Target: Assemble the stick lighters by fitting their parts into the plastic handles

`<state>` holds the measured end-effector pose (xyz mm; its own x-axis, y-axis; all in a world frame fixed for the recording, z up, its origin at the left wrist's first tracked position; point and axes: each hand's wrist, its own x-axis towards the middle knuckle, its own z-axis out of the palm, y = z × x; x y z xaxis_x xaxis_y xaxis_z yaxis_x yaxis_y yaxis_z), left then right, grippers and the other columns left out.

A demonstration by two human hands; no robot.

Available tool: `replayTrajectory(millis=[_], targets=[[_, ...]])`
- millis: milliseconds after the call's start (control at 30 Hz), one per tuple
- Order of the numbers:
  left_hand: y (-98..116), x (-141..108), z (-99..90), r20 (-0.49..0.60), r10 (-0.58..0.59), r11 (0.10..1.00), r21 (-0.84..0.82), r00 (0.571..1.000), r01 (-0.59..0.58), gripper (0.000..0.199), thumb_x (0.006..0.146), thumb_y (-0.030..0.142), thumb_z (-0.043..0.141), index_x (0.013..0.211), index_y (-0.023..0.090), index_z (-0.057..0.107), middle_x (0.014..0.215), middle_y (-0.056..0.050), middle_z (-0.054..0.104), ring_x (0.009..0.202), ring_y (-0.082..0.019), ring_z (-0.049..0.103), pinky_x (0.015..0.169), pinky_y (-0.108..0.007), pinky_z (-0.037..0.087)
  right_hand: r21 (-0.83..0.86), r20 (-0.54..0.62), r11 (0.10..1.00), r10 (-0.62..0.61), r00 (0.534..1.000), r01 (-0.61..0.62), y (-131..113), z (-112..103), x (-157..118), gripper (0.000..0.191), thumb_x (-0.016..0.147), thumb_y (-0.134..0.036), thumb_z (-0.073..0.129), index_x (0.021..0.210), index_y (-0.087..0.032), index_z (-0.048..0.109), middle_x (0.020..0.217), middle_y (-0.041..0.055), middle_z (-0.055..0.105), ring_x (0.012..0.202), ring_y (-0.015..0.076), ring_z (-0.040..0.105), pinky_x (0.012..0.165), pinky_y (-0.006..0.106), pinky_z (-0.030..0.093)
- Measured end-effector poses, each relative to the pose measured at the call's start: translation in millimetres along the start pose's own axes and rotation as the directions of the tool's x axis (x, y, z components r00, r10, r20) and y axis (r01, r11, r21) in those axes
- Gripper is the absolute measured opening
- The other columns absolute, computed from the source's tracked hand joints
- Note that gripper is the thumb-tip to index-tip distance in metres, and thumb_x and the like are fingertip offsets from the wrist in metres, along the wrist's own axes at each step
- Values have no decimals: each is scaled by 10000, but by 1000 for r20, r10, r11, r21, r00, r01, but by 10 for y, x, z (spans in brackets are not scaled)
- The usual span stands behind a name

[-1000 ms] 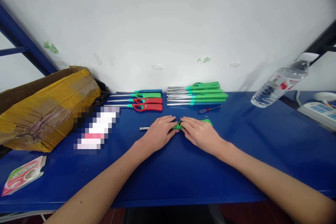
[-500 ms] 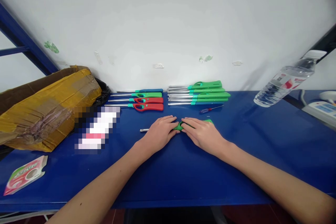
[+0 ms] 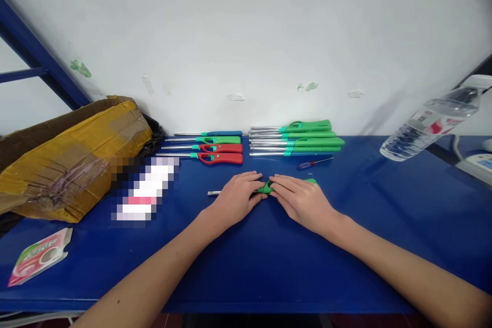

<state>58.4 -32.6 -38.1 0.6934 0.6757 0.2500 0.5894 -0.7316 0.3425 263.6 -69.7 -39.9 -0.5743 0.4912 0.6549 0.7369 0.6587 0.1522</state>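
A green long-nosed gas lighter (image 3: 266, 188) lies across the blue table in front of me, its metal tube pointing left. My left hand (image 3: 239, 196) is closed over the tube side, thumb and fingers at the front of the green body. Over the handle rests my right hand (image 3: 303, 198), fingers wrapped on it near the trigger opening, hiding most of the handle. Just beyond my right hand are a small screwdriver (image 3: 306, 165) and a tiny thin pale piece (image 3: 310, 174).
Against the wall lie a left group of red, green and blue lighters (image 3: 221, 158) and a right pile of mostly green ones (image 3: 311, 136). A taped carton (image 3: 77, 164), a pixelated item (image 3: 148, 189) and a pink-green card piece (image 3: 40, 256) are left. A water bottle (image 3: 430, 123) stands right.
The whole view has shifted slightly, so things appear a little farther right. Both hands keep nearly the same hold on the lighter.
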Motion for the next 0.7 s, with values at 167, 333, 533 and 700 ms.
replayTrajectory(millis=[167, 333, 533, 700], targets=[[-12, -3, 10, -15, 8, 1000, -13, 1000, -8, 219, 933, 283, 591, 1116, 213, 690, 1314, -86, 615, 1288, -235, 514, 1100, -398, 400, 6, -7, 1000, 16, 1000, -16, 3, 0, 7, 158, 907, -175, 569, 963, -131, 710, 1030, 78, 751, 933, 224, 719, 808, 338, 608], [-32, -6, 13, -13, 0, 1000, -24, 1000, 0, 221, 931, 285, 595, 1121, 218, 687, 1325, -85, 608, 1285, -229, 516, 1102, -399, 397, 20, -18, 999, 26, 999, -26, 1, 0, 11, 167, 916, -175, 552, 967, -140, 708, 1022, 79, 750, 933, 216, 714, 796, 330, 603], [-23, -3, -2, -14, -4, 999, -34, 1000, 4, 210, 925, 275, 603, 1102, 209, 694, 1314, -86, 615, 1278, -236, 523, 1093, -400, 407, 50, -4, 998, 48, 999, -48, -5, -13, 6, 185, 924, -179, 533, 971, -152, 710, 1030, 85, 744, 921, 216, 712, 776, 333, 600], [-10, 11, -35, -26, 0, 998, -68, 1000, -2, 184, 911, 265, 623, 1070, 220, 706, 1251, -64, 658, 1257, -236, 544, 1070, -383, 434, 96, 9, 993, 63, 998, -64, 5, -11, 0, 195, 927, -182, 523, 998, -165, 704, 1038, 88, 734, 929, 217, 702, 764, 338, 594]])
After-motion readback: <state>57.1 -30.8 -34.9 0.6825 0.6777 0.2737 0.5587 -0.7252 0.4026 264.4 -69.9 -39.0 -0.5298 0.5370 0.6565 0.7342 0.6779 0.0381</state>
